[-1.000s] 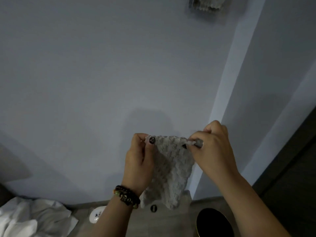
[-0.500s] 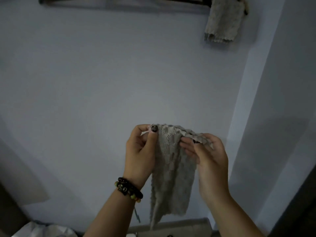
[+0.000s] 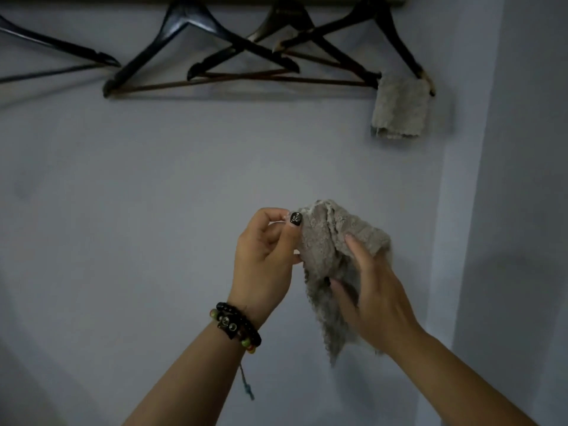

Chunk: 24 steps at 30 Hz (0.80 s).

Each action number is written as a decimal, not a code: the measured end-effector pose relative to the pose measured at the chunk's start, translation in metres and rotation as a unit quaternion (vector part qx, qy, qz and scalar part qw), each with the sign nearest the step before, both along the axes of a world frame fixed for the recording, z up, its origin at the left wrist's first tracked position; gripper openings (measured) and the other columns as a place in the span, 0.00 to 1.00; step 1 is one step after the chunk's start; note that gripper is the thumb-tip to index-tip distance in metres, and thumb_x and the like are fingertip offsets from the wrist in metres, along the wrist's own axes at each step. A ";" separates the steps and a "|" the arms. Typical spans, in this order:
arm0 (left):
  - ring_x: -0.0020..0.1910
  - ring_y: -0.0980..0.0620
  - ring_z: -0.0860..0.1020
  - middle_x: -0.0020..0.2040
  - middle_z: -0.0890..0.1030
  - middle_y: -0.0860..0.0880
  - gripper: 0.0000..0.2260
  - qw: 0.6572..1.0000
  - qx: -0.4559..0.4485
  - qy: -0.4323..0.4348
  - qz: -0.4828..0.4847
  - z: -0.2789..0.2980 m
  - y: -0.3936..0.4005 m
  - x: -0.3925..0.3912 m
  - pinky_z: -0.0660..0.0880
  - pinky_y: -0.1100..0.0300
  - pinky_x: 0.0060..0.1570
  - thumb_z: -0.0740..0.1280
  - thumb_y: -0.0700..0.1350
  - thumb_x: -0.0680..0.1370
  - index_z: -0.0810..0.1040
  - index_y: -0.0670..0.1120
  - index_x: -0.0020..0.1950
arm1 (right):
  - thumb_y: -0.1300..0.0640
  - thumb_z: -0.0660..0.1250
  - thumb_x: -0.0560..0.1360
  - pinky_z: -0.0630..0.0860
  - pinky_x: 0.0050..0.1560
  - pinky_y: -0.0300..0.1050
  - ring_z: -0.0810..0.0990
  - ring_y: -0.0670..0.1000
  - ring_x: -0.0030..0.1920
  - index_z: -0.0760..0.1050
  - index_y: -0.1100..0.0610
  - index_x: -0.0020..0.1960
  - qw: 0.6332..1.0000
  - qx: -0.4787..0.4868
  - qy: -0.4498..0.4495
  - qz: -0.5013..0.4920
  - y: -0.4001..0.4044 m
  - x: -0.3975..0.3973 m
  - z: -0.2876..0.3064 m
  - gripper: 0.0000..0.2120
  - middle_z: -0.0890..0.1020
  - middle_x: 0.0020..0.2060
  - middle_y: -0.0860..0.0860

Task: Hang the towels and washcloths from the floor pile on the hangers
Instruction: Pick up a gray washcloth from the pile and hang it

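Both hands work low in the frame: my left hand [image 3: 264,256] pinches the washcloth [image 3: 325,259] by its top corner while my right hand [image 3: 368,290] folds it for draping. Hangers [image 3: 246,56] wait along the top, one washcloth already hung [image 3: 399,109] upper right.

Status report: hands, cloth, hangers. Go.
Left hand pinching washcloth top corner. Right hand holds its folds. One cloth already on right hanger. Nothing blocking the other hangers.

Dim rm; plain pale-grey wall [image 3: 184,195]; corner jutting out at right.
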State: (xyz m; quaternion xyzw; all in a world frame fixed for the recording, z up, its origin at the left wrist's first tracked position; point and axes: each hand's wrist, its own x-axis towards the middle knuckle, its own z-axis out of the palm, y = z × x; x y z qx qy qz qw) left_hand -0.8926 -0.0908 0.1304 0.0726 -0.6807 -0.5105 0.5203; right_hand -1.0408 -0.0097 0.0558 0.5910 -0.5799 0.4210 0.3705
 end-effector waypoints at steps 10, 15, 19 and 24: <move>0.39 0.56 0.83 0.38 0.85 0.51 0.01 0.983 -0.163 -0.047 0.069 0.069 -0.072 -0.067 0.80 0.54 0.43 0.61 0.44 0.81 0.72 0.49 0.51 | 0.57 0.65 0.75 0.71 0.59 0.43 0.74 0.57 0.58 0.61 0.65 0.71 0.974 -0.077 0.193 -0.091 -0.047 -0.094 0.096 0.28 0.75 0.59 0.61; 0.44 0.61 0.82 0.41 0.84 0.55 0.12 0.958 -0.245 -0.070 0.132 0.115 -0.110 -0.108 0.78 0.60 0.47 0.61 0.45 0.81 0.66 0.50 0.64 | 0.55 0.66 0.76 0.75 0.52 0.44 0.75 0.55 0.54 0.61 0.65 0.71 0.968 -0.080 0.218 -0.089 -0.072 -0.137 0.146 0.28 0.79 0.55 0.62; 0.52 0.60 0.78 0.52 0.81 0.57 0.17 0.906 -0.348 -0.078 0.227 0.165 -0.141 -0.137 0.76 0.62 0.47 0.62 0.49 0.80 0.64 0.49 0.67 | 0.56 0.68 0.75 0.79 0.57 0.52 0.78 0.57 0.61 0.55 0.61 0.75 0.979 -0.062 0.184 -0.055 -0.088 -0.169 0.178 0.34 0.74 0.66 0.59; 0.61 0.52 0.73 0.66 0.72 0.47 0.19 0.816 -0.468 -0.048 0.336 0.233 -0.160 -0.170 0.72 0.58 0.58 0.64 0.46 0.78 0.66 0.45 0.68 | 0.57 0.68 0.74 0.69 0.65 0.36 0.69 0.45 0.68 0.53 0.59 0.75 0.978 -0.099 0.182 -0.017 -0.100 -0.194 0.216 0.36 0.65 0.70 0.49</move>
